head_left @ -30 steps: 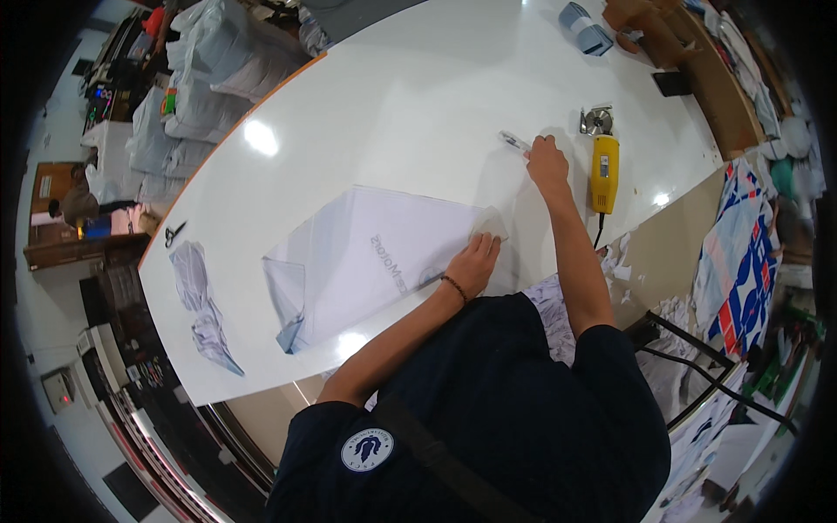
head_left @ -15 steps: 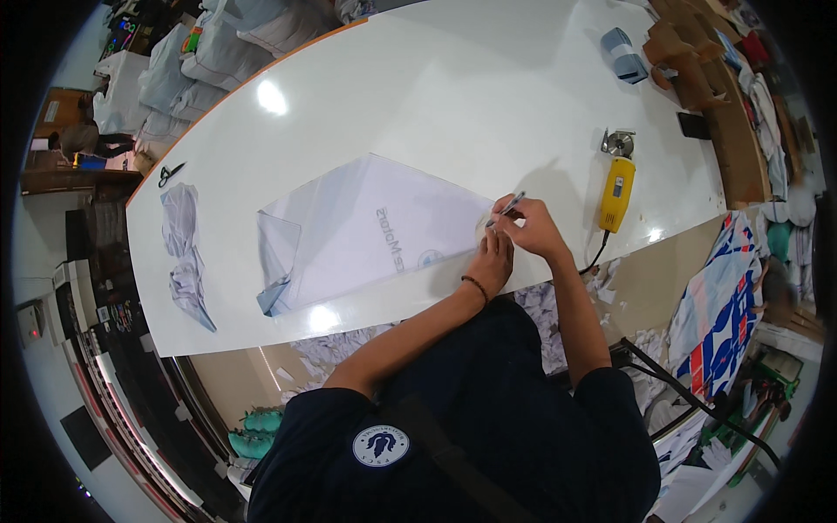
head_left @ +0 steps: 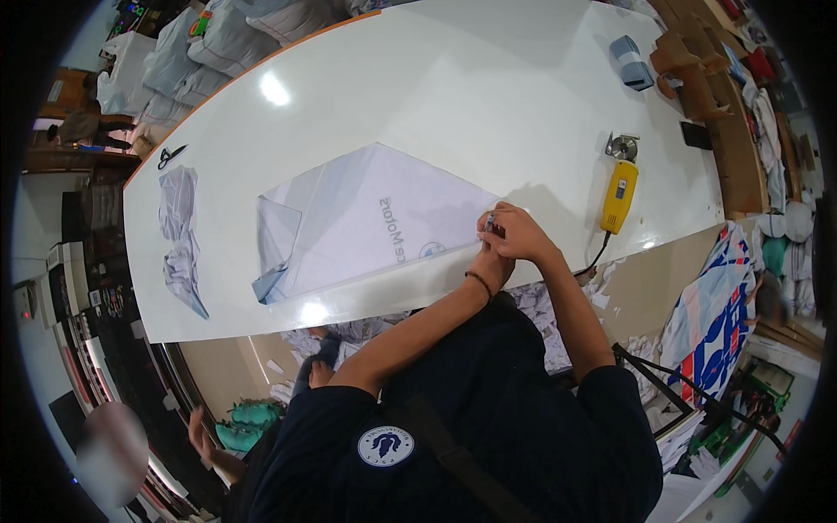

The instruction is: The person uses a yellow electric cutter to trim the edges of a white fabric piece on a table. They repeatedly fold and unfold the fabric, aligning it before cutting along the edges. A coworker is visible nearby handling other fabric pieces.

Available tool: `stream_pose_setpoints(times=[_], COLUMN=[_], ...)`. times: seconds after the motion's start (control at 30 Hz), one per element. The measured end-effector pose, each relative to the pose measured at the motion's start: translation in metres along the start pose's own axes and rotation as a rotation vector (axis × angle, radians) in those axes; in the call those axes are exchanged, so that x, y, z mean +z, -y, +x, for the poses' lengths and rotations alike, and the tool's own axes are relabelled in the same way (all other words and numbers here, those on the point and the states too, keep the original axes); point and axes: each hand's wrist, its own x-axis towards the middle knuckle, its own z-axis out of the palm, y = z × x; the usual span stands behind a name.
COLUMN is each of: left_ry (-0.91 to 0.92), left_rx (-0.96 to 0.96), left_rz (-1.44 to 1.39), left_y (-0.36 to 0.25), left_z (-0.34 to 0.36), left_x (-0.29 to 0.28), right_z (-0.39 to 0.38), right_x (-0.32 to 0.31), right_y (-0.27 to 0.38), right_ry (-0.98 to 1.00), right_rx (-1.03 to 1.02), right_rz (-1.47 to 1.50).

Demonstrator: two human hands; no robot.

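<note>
A folded piece of thin pale fabric (head_left: 349,227), with print showing through from its reverse, lies on the white table. At its right corner my right hand (head_left: 520,234) is closed round a pen (head_left: 493,223), which is held nearly upright. My left hand (head_left: 493,264), with a dark bracelet at the wrist, rests at the same corner beneath the right hand. The left fingers are mostly hidden behind the right hand. Whatever lies directly under the pen's tip is covered too.
A yellow corded rotary cutter (head_left: 620,187) stands to the right. Black scissors (head_left: 172,156) and crumpled fabric (head_left: 179,231) lie on the left; a blue-grey folded bundle (head_left: 631,63) and a black phone (head_left: 695,135) lie at far right. Another person's hand (head_left: 202,436) shows lower left.
My right hand has shifted slightly left and down over my left fingers, and the pen has tipped more upright. Another person has come into view at lower left.
</note>
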Motion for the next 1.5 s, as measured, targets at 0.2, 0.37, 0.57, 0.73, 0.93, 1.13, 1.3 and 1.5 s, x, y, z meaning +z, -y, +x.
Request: stream_pose_setpoints(times=[0.2, 0.37, 0.57, 0.73, 0.93, 1.13, 1.3, 1.5], left_ry=[-0.146, -0.203, -0.233, -0.188, -0.248, -0.294, -0.277, -0.583], left_rx=[0.021, 0.033, 0.025, 0.110, 0.220, 0.301, -0.047, -0.331], left_rz=[0.033, 0.027, -0.041, -0.050, 0.203, 0.006, -0.474, -0.826], left_y=[0.006, 0.010, 0.022, 0.040, 0.047, 0.070, 0.105, 0.184], left_z=[-0.003, 0.006, 0.011, 0.023, 0.032, 0.038, 0.041, 0.073], left_x=[-0.003, 0.001, -0.019, -0.033, -0.036, -0.037, -0.071, -0.113], right_z=[0.008, 0.022, 0.013, 0.024, 0.082, 0.153, 0.164, 0.042], right_x=[-0.001, -0.012, -0.045, -0.077, -0.102, -0.094, -0.087, -0.114], right_y=[0.000, -0.016, -0.050, -0.054, -0.065, -0.109, -0.074, -0.112], right_ry=[-0.064, -0.246, -0.486, -0.475, -0.340, -0.369, -0.707, -1.290], right_rx=[-0.002, 0.079, 0.237, 0.401, 0.482, 0.385, 0.139, 0.632], right_rz=[-0.029, 0.132, 0.003, -0.149, -0.432, -0.657, -0.451, -0.694])
